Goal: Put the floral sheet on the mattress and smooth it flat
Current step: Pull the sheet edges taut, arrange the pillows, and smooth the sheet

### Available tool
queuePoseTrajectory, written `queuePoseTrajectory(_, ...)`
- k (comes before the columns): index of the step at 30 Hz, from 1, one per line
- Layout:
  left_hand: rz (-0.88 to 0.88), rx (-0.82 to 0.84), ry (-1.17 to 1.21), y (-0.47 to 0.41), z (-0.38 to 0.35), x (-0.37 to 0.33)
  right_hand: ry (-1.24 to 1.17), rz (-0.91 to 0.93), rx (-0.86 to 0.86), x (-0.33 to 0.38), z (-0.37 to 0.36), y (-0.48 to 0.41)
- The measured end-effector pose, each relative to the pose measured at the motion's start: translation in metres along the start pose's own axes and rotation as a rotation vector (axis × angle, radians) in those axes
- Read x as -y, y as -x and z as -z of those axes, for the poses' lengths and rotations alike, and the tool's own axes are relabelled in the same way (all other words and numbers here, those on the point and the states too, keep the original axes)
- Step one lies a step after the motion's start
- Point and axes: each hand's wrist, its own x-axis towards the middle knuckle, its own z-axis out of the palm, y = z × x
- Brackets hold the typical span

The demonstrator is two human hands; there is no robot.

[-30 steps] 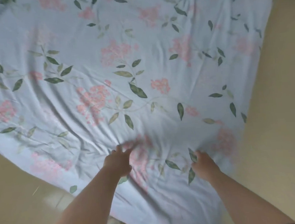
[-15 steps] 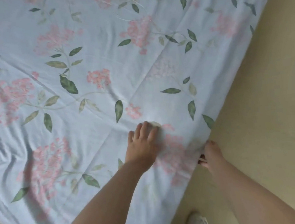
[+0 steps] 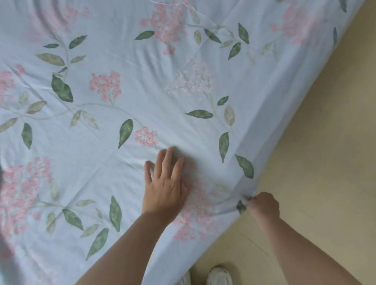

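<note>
The floral sheet (image 3: 132, 83), pale blue with pink flower clusters and green leaves, covers the mattress and fills most of the view. The mattress itself is hidden beneath it. My left hand (image 3: 165, 185) lies flat on the sheet with fingers straight, pressing near the right edge. My right hand (image 3: 264, 206) grips the hanging edge of the sheet at the bed's side, fingers curled round the bunched cloth. Soft creases run across the sheet, and a deeper fold lies at the far left.
A beige floor (image 3: 320, 153) lies to the right of the bed's edge and below it. My white shoes (image 3: 218, 283) stand on the floor close to the bed, at the bottom of the view.
My left hand has flattened and spread on the sheet after gripping it. My right hand went to the side edge and took hold of the cloth. The view shifted right along the bed.
</note>
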Motion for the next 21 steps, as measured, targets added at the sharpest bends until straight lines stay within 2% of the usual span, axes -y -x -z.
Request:
queuePoseTrajectory(4, -0.023, 0.022, 0.006, 0.02, -0.001, -0.009, -0.052, -0.088, -0.009, -0.002, 0.009, 0.012)
queuePoseTrajectory(8, 0.02, 0.007, 0.149, 0.067, -0.002, -0.019, -0.068, -0.136, 0.068, 0.013, 0.021, 0.029)
queuePoseTrajectory(11, 0.026, 0.029, 0.253, 0.11, -0.007, -0.016, -0.415, -0.169, 0.025, 0.028, 0.029, 0.037)
queuePoseTrajectory(13, 0.102, 0.025, 0.335, 0.132, -0.009, -0.016, -0.661, -0.234, 0.031, 0.039, 0.033, 0.039)
queuePoseTrajectory(16, 0.212, 0.087, 0.384, 0.151, -0.02, -0.03, -0.804, -0.291, 0.061, 0.054, 0.03, 0.031)
queuePoseTrajectory(18, 0.382, 0.183, 0.409, 0.154, -0.025, -0.047, -0.863, -0.29, 0.068, 0.068, 0.03, 0.032)
queuePoseTrajectory(20, 0.761, 0.313, 0.521, 0.15, -0.022, -0.07, -0.759, -0.245, 0.075, 0.071, 0.029, 0.034)
queuePoseTrajectory(21, 0.967, 0.353, 0.651, 0.145, -0.02, -0.084, -0.71, -0.232, 0.082, 0.068, 0.028, 0.033)
